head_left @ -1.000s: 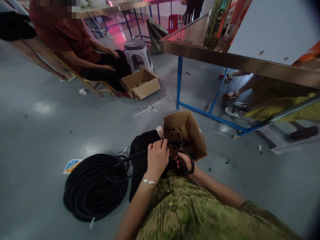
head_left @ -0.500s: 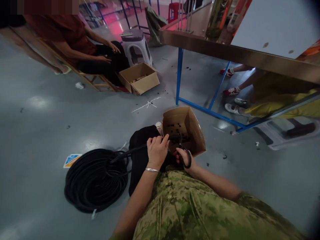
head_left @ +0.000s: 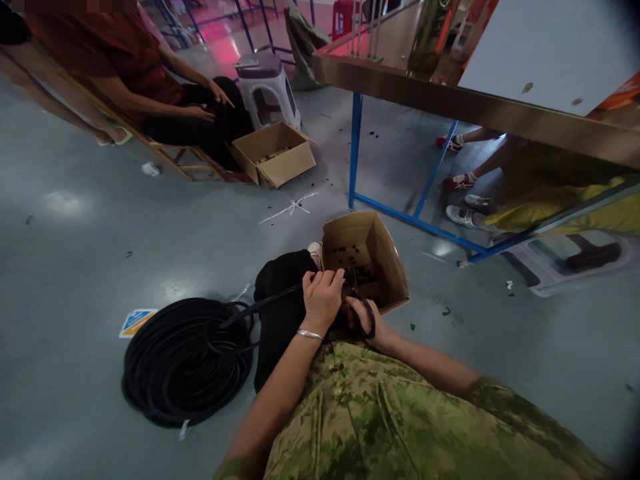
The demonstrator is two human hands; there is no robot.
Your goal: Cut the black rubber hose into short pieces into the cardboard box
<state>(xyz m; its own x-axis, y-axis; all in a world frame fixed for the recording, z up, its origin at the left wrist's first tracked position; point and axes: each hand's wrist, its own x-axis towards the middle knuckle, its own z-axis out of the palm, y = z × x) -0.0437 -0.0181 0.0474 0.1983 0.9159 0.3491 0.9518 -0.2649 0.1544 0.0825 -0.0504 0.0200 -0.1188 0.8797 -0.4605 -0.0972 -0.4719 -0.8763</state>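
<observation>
Over the near cardboard box, my left hand is closed around a black hose, close to its end. The hose runs left across my knee to a large black coil on the floor. My right hand grips a pair of black-handled scissors, with the blades up against the hose end just beyond my left fingers. Whether the blades are parted is too small to tell. Several short black pieces lie inside the box.
A table with blue legs stands ahead on the right, with people's feet beneath it. Another open cardboard box sits by a grey stool and a seated person. A blue-and-orange card lies beside the coil.
My left hand has slid along the hose toward the scissors, so less hose shows beyond its fingers. My right hand stays nearly in place. The whole view has shifted slightly.
</observation>
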